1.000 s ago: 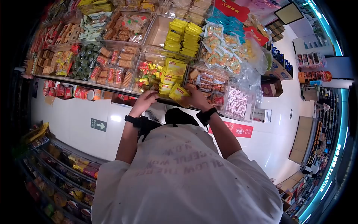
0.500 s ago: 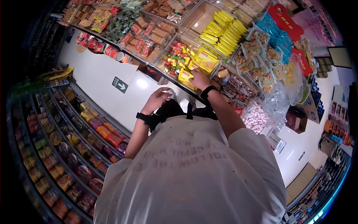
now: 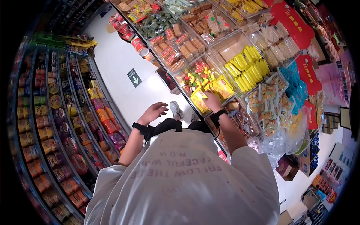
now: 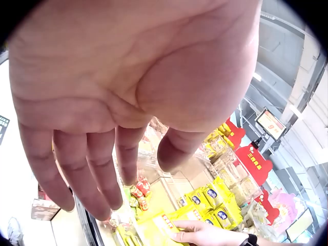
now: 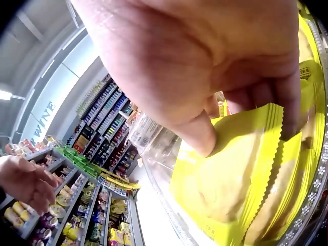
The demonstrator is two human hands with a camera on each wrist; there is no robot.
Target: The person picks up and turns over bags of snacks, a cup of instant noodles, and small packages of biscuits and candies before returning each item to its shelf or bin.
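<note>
The right hand (image 3: 213, 102) is pinching a yellow packet (image 3: 198, 100) at the near edge of the snack display, its thumb pressing on the face and its other fingers bending behind. The packet is tilting over the near end of its bin, and it seems to be leaning against more yellow packets (image 3: 225, 88) on its far right side, though the hand is hiding where they are meeting. Red, green and yellow sweets (image 3: 195, 75) are lying just to the far left of it, and slim yellow packs (image 3: 249, 69) are filling part of the bin farther off. Bundled biscuits (image 3: 180, 48) are lying beyond the sweets to the left, while brown snacks (image 3: 242, 116) are sitting to the right of the right hand.

The left hand (image 3: 153, 113) is hanging well apart from the bins, over the floor (image 3: 112, 60), its fingers bending loosely and holding nothing. Farther left, a long shelf (image 3: 56, 112) is carrying rows of colourful packages
</note>
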